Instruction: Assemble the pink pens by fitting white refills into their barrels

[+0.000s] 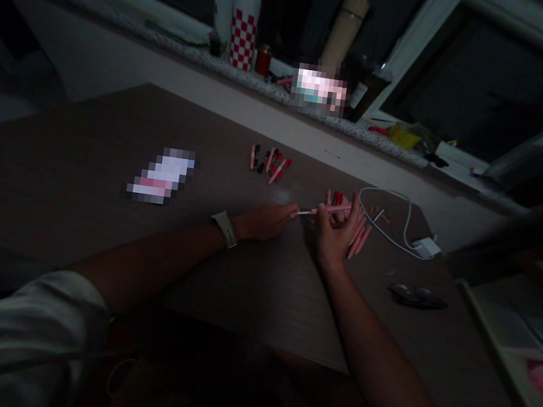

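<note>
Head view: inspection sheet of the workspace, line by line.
Surface: brown table, dimly lit.
Job's things: thin white rod and pink barrel in hand; loose pink pieces beside the right grip; pink, black and red pieces farther off.
Clutter: glasses at right; pixelated bright object at left.
Grips: left grip pinches the white rod; right grip holds the pink barrel.
Cables: looped white cable near white plug.
Surroundings: windowsill with checkered bottle, tan flask.

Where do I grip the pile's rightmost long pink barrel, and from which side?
Probably pinch the pink barrel across its middle, coming from the right: it is slim, straight and slanted, with another barrel and the right hand close on its left.
</note>
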A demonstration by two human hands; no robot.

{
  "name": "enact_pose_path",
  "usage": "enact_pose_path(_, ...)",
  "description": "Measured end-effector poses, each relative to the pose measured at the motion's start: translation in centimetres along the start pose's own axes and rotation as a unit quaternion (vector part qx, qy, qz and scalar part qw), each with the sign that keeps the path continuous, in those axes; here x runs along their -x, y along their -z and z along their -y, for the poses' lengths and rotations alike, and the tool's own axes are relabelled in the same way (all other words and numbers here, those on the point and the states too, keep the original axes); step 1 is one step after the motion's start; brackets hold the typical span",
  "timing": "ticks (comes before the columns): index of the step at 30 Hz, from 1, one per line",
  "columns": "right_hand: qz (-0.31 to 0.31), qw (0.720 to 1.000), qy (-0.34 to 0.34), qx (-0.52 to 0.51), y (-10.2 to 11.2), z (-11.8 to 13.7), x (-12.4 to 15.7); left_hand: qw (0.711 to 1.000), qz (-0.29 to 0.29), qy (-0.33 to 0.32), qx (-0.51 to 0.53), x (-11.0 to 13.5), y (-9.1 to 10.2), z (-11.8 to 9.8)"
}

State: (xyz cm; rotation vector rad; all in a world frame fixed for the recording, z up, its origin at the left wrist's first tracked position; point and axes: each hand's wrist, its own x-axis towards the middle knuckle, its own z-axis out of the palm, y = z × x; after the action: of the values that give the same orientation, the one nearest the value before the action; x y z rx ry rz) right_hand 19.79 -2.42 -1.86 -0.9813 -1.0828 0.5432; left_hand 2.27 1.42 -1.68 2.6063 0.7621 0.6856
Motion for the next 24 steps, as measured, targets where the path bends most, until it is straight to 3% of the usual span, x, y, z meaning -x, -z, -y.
enact_pose_path(13,0.006,0.991,-0.115,-0.074,-0.3,-0.4,-0.4,1.0,-0.023,0.006,-0.01,-0.1,0.0,-0.3)
enact_pose_path(24,0.002,0.988,-0.144,-0.056,0.0,-1.3,-0.5,0.997,-0.051,0.03,0.047,-0.2,-0.1,0.2)
